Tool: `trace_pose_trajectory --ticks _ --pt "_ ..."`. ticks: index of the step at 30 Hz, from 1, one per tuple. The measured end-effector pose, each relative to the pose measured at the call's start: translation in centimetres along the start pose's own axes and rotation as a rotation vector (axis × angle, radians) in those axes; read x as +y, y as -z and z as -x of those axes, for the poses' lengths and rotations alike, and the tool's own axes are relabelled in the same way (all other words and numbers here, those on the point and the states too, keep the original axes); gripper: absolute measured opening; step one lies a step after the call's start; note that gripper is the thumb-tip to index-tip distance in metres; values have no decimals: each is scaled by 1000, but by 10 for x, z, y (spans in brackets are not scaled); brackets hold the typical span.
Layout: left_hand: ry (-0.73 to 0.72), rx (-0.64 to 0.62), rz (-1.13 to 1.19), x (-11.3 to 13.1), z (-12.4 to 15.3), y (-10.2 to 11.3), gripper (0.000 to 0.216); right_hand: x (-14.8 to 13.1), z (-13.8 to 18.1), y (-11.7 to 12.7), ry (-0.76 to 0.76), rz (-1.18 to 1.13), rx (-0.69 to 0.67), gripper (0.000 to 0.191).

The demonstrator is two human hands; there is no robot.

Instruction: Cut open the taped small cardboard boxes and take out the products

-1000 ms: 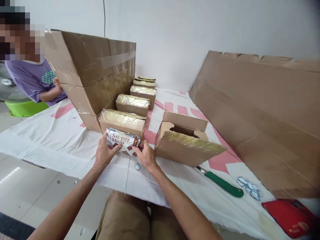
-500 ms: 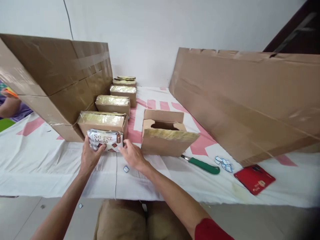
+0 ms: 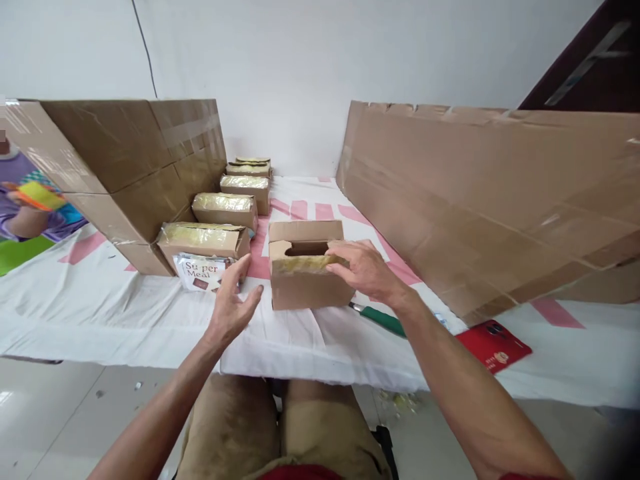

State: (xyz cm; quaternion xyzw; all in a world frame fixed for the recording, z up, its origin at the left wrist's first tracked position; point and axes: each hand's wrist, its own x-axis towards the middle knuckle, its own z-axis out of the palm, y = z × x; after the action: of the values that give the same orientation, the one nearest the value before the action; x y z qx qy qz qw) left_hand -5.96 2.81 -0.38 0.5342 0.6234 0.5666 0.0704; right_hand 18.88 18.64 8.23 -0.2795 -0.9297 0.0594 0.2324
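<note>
A small cardboard box (image 3: 305, 290) stands with its top flaps up, a dark opening showing between them. At its right end my right hand (image 3: 367, 270) pinches the front flap, which carries a strip of yellowish tape. My left hand (image 3: 234, 303) is empty, thumb and fingers apart, between that box and the white packets (image 3: 197, 272) printed "Super Meal". Those packets lean upright against the front of a closed, taped box (image 3: 205, 240). Below the open box, a green-handled knife (image 3: 383, 320) lies partly behind my right forearm, its blade mostly hidden.
More taped boxes (image 3: 225, 208) run back in a row beside a stack of large cartons (image 3: 135, 173). A long cardboard panel (image 3: 475, 200) stands on the right. Near it lies a red phone (image 3: 495, 345). Another person's hand (image 3: 30, 217) holds an orange-and-yellow object at far left.
Both hands have left the Super Meal packets, which now stand against the closed box. My right hand has moved right onto the open box's flap; the left has shifted right and opened.
</note>
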Motion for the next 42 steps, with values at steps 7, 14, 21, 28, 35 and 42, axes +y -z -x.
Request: trace_pose_trajectory --ticks 7,14,21,28,35,42 --pt "262 -184 339 42 33 -15 32 -10 39 13 206 -112 -88 8" --pt "460 -58 619 52 40 -10 36 -49 83 -9 199 51 558 23" --pt "392 -253 580 46 18 0 30 -61 78 -49 253 27 326 23" --pt "479 -200 607 34 -7 3 29 -71 50 -52 309 73 344 19" --pt "444 -269 682 38 -4 2 19 -84 36 -63 296 31 257 17" --pt "350 -389 767 32 12 2 31 -96 55 -72 178 -62 319 10"
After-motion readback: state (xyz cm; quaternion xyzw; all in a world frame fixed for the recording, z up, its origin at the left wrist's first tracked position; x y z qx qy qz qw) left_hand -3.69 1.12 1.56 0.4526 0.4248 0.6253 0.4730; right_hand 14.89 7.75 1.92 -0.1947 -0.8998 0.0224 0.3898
